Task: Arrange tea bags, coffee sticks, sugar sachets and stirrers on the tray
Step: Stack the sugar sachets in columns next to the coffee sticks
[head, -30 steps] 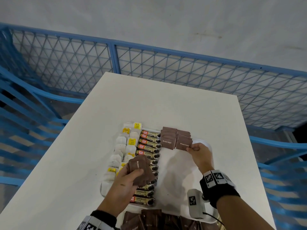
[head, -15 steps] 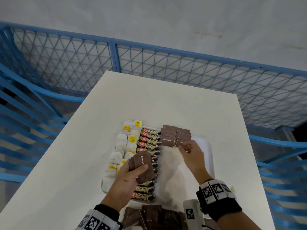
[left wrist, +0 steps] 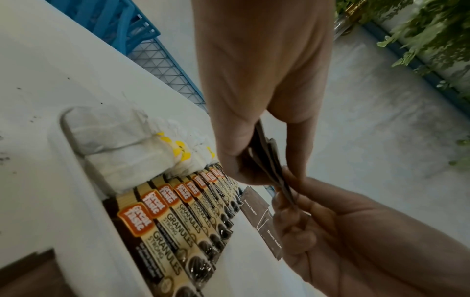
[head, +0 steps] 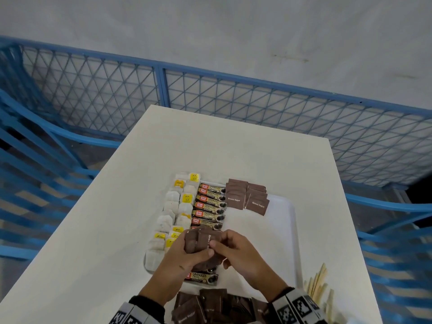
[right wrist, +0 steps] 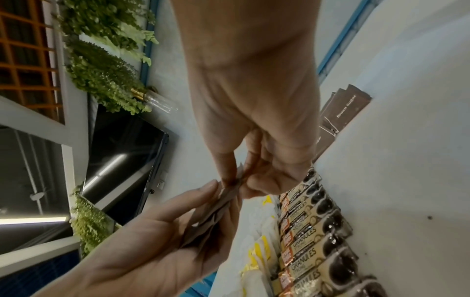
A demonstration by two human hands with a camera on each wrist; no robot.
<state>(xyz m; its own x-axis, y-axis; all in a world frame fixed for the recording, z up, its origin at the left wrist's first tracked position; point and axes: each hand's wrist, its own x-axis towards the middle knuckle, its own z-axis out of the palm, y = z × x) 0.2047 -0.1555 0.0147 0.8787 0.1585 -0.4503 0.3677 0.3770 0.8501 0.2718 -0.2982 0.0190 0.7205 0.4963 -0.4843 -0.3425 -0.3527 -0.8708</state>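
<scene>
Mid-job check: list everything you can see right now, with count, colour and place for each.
tray: one, white, middle of the table.
tea bags: many, white with yellow tags, two columns at the tray's left side.
coffee sticks: a column, exact count hidden by the hands, cream and dark brown with orange labels, beside the tea bags.
placed sugar sachets: two overlapping stacks, brown, far end of the tray.
held sugar sachets: a small bunch, brown, between both hands.
loose sugar sachets: a pile, brown, near table edge.
stirrers: several, pale wood, on the table right of the tray.
table: one, white.
fence: blue mesh, behind the table.
left hand: grips the bunch.
right hand: pinches a sachet from it.
</scene>
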